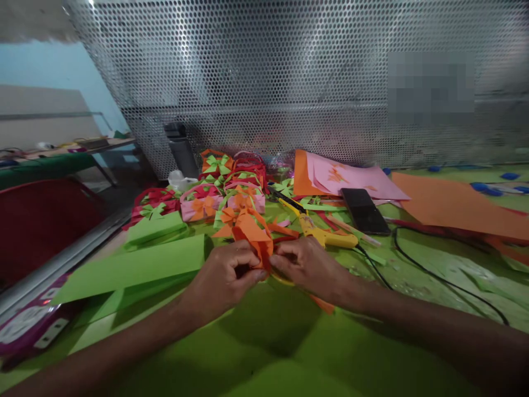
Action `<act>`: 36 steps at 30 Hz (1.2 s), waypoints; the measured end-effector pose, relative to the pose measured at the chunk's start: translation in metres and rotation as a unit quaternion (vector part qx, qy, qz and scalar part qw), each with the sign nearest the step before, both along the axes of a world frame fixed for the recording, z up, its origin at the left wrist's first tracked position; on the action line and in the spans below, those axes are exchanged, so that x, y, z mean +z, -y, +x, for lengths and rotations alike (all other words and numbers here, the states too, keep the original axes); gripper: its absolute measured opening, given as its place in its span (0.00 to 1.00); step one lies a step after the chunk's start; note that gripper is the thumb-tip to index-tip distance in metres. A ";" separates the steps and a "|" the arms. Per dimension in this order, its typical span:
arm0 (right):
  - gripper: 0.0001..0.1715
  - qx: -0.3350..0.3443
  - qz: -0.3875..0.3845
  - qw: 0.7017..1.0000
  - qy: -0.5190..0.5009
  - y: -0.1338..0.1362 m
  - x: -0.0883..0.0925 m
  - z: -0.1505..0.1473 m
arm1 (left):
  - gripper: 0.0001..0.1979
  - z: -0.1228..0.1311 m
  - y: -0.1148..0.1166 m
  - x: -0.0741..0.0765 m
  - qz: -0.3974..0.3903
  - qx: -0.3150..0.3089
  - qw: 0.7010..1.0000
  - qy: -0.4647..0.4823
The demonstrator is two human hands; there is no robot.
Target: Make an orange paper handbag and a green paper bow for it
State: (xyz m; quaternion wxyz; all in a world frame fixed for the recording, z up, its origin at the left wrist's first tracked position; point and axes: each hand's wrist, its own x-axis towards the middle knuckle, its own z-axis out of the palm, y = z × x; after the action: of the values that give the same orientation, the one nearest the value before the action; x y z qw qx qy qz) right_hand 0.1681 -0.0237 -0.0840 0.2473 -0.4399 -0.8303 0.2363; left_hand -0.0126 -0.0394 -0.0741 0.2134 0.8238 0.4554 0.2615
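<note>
"What took up most of your feed?"

"The perforated panel [264, 71] across the back, then the green surface [256, 358] running up towards it. Off to the left I had a green paper sheet [136, 270], near the left forearm."

"And the hands?"

"Mid-view, facing each other. The left hand [225, 275] and the right hand [312, 270] both had their fingers curled in, pinching the orange paper piece [253, 234]."

"Anything crowding them?"

"The yellow glue gun [312, 229] lay just beyond the right hand, handle pointing right. I couldn't tell whether they touched."

"How did the piece lie, then?"

"Straight ahead of the hands, at the gap between them. Its long axis ran away from the wearer, leaning a little left, so most of it stood out past the fingertips."

"Which hand was nearer?"

"Neither, by my reading. Both met its near end, left fingertips on one side, right on the other. I judged everything hinged on that near end; the far end was free of both."
</note>
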 end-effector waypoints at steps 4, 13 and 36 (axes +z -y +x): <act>0.19 -0.019 -0.011 1.000 0.014 0.000 -0.002 -0.002 | 0.09 0.002 0.002 0.001 0.019 0.005 1.000 0.018; 0.18 -0.011 -0.013 1.000 -0.016 0.000 -0.011 -0.006 | 0.10 0.001 0.000 -0.002 0.002 0.025 0.999 -0.048; 0.11 -0.002 -0.064 0.998 0.007 -0.001 -0.004 -0.004 | 0.16 0.003 0.005 -0.009 -0.079 0.040 0.996 0.022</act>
State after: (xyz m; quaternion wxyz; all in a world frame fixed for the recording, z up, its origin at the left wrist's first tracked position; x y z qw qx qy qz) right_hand 0.1637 -0.0232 -0.0877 0.2132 -0.4587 -0.8141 0.2855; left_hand -0.0097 -0.0440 -0.0835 0.2767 0.7797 0.5025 0.2509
